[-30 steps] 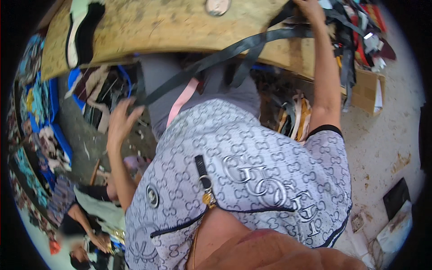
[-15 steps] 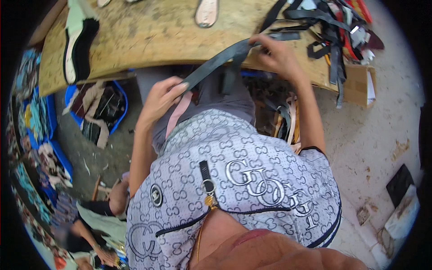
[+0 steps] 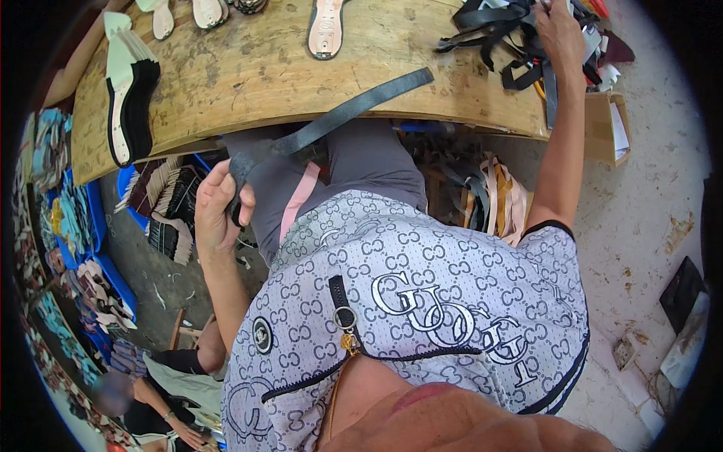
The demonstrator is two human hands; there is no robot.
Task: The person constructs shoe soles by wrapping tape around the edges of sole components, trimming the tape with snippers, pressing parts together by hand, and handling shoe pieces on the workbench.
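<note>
My left hand (image 3: pixel 218 205) is closed on a dark grey strap (image 3: pixel 361 99), close to my lap. Part of the strap is bunched between thumb and fingers; the long end stretches to the right, over the table's front edge. My right hand (image 3: pixel 561 38) is out at the far right, at a heap of black and grey straps (image 3: pixel 493 21). Its fingertips run into the upper rim of the view, so their grip does not show. A pink strip (image 3: pixel 301 197) hangs across my lap.
On the wooden table (image 3: pixel 248 83) lie a black-edged stack of insoles (image 3: pixel 135 113) at left and a single insole (image 3: pixel 325 30). Below stand blue tubs of parts (image 3: pixel 169 200). A cardboard box (image 3: pixel 605 128) is at right. Another person (image 3: pixel 147 399) sits at lower left.
My right hand has let go of the strap and moved right to the heap. My left hand has drawn back toward me, bunching the strap. More of the table shows.
</note>
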